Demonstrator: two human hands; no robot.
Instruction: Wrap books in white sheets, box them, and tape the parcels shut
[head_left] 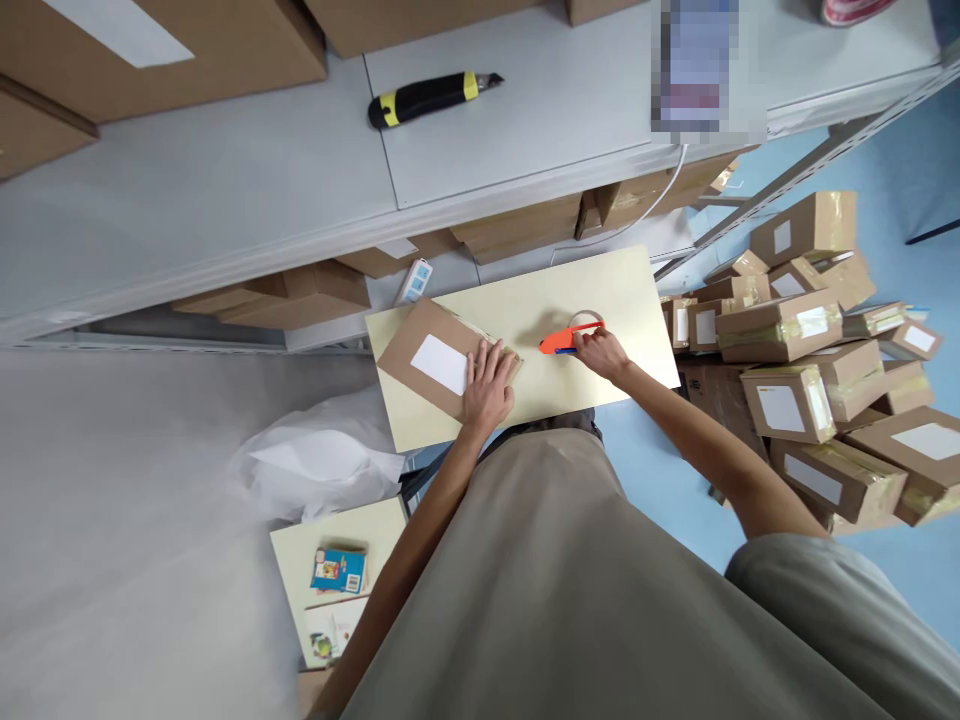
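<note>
A brown cardboard parcel (427, 352) with a white label lies on a pale yellow board (637, 290). My left hand (489, 385) rests flat on the parcel's right end, fingers spread. To the right, my right hand (602, 352) grips an orange tape dispenser (564, 341) with a roll of clear tape (586, 322), set down on the board. Tape runs along the parcel's right edge.
A grey shelf (225, 200) above holds a black and yellow utility knife (429, 97) and large cardboard boxes (150, 45). Several taped, labelled parcels (817, 350) are piled on the blue floor at right. White plastic (315, 465) and a lower board with booklets (337, 575) lie at left.
</note>
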